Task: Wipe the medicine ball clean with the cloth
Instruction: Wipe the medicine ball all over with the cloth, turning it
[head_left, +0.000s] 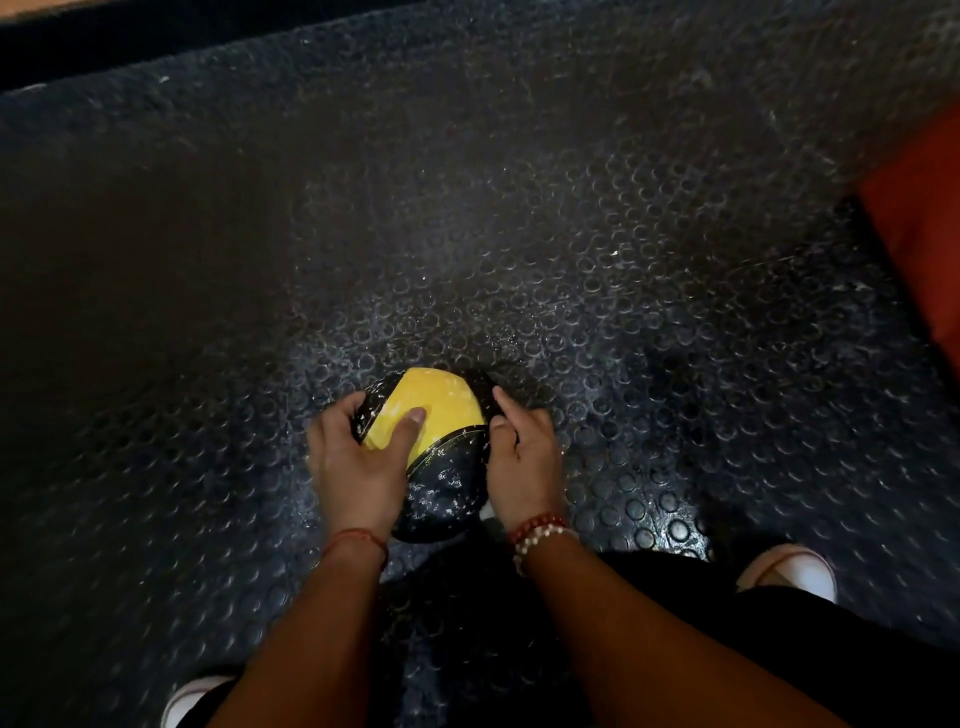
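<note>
The medicine ball (447, 467) is black with a yellow panel and white specks, and it rests on the floor between my feet. My left hand (358, 457) grips its left side, with the thumb lying across the yellow panel. On the ball's right side my right hand (522, 457) holds on, its index finger stretched along the upper edge and its other fingers hidden behind the ball. I see no cloth in view.
The floor (571, 234) is dark rubber with round studs. A red pad (924, 234) juts in at the right edge. My white shoes (795, 571) stand either side of the ball, and my dark trouser legs fill the bottom of the view.
</note>
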